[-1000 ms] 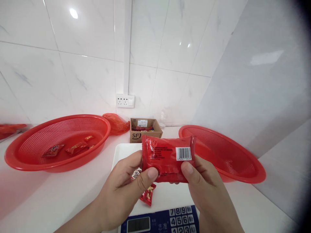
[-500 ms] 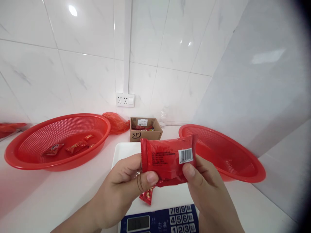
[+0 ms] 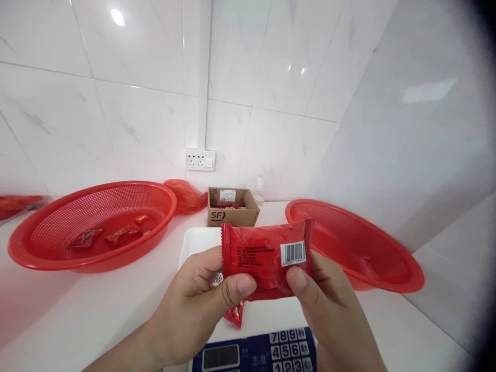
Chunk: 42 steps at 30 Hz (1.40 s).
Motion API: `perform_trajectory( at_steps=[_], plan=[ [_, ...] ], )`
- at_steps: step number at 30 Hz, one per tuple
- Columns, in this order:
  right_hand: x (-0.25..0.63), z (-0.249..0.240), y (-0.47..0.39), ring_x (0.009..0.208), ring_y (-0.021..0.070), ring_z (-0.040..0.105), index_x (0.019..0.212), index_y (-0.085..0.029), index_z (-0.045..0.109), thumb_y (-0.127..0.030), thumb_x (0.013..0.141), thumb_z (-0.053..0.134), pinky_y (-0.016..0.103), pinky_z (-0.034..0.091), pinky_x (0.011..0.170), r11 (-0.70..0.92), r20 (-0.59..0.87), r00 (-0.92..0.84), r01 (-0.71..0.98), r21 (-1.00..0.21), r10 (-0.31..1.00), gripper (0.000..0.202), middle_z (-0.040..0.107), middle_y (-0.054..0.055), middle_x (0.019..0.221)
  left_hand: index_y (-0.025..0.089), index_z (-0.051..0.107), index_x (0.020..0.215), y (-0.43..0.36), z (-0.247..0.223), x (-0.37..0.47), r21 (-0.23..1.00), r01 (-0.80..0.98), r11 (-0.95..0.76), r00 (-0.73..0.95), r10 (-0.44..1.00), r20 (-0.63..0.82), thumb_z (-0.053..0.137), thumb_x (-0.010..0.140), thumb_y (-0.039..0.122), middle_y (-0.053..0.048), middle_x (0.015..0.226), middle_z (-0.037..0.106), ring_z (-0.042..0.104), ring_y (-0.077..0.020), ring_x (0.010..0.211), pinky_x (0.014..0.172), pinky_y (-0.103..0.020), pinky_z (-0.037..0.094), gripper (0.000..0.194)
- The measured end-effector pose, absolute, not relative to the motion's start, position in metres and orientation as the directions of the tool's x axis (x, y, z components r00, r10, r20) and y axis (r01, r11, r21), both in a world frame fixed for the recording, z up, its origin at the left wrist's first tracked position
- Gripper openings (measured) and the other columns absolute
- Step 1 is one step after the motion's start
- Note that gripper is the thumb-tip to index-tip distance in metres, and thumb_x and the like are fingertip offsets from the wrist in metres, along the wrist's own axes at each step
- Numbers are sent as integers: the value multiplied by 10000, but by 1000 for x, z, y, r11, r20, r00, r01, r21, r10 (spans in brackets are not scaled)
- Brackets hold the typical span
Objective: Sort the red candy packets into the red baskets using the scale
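A red snack packet [image 3: 258, 250] with a barcode and dark print is held up between both hands. My left hand [image 3: 197, 299] pinches its left end, thumb across the front. At the right end, my right hand [image 3: 321, 289] grips it with the thumb just under the barcode. Below and behind it is a white and blue weighing scale [image 3: 232, 354], with a dark display and number keys. Another red packet [image 3: 234, 314] lies on the scale's white pan, partly hidden by my left hand and the held packet.
On the left stands a red plastic basket [image 3: 93, 191] with several packets inside. A second red basket [image 3: 411, 274] sits at the right by the wall. Behind the scale are an open cardboard box [image 3: 232, 217] with packets and a red plastic bag [image 3: 186, 196].
The held packet has tilted and shifted slightly left and down. Both hands keep their hold; the right thumb has moved a little left with it.
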State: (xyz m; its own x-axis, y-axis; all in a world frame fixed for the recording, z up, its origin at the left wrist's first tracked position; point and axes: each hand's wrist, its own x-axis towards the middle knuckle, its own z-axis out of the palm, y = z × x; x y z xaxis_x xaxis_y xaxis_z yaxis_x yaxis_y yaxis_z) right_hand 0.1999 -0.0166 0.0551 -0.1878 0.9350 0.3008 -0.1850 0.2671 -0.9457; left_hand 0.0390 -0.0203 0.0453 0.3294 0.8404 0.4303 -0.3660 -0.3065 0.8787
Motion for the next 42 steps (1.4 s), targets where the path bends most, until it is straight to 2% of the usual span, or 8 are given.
perform_trajectory(
  at_steps=[3,8,12,17,23,31,42],
  plan=[
    [201,53,-16,938,276,672,984,-250,724,-486,757,681,389,566,756,245,308,-243,-259,-934,920,330,737,70,983,269,700,1107,-19,44,37,880,-387,-275,372,827,422,609,876,334,-58,1087,717,650,-251,1008,764,-297,546,257],
    [200,52,-16,904,283,688,993,-260,722,-505,773,655,410,570,740,219,313,-296,-311,-925,903,336,743,75,950,272,699,1109,-18,39,34,882,-409,-233,421,810,409,612,872,352,-55,1069,724,657,-247,995,777,-304,549,265],
    [199,53,-15,889,268,687,993,-246,717,-492,769,665,392,565,753,277,323,-217,-219,-936,921,337,740,72,964,297,689,1118,-19,38,35,875,-375,-305,339,833,436,589,896,293,-38,1124,705,635,-236,1051,769,-271,543,244],
    [199,54,-15,877,242,679,938,-242,725,-468,779,663,355,553,745,348,352,-104,-58,-936,930,283,740,57,949,298,670,1146,-18,38,36,878,-325,-351,295,845,447,557,916,276,-40,1162,686,607,-243,1105,801,-285,542,258],
    [199,56,-18,888,250,682,961,-237,720,-448,795,648,364,558,744,338,346,-154,-78,-938,925,278,740,60,955,288,675,1138,-17,40,36,893,-329,-308,311,858,410,568,908,304,-46,1132,700,620,-252,1088,823,-310,544,255],
    [198,55,-20,819,225,685,963,-269,725,-449,801,641,337,551,717,327,340,-241,-92,-940,909,256,742,36,921,281,713,1075,-17,40,34,891,-376,-253,374,839,396,620,866,359,-41,1096,718,637,-269,1059,956,-406,481,242],
    [197,56,-21,802,212,681,1006,-242,705,-456,817,617,334,559,718,337,343,-263,-67,-939,902,299,739,53,923,289,681,1142,-19,34,31,871,-393,-296,356,824,441,573,904,296,-52,1115,712,627,-279,1083,943,-417,497,262]
  ],
)
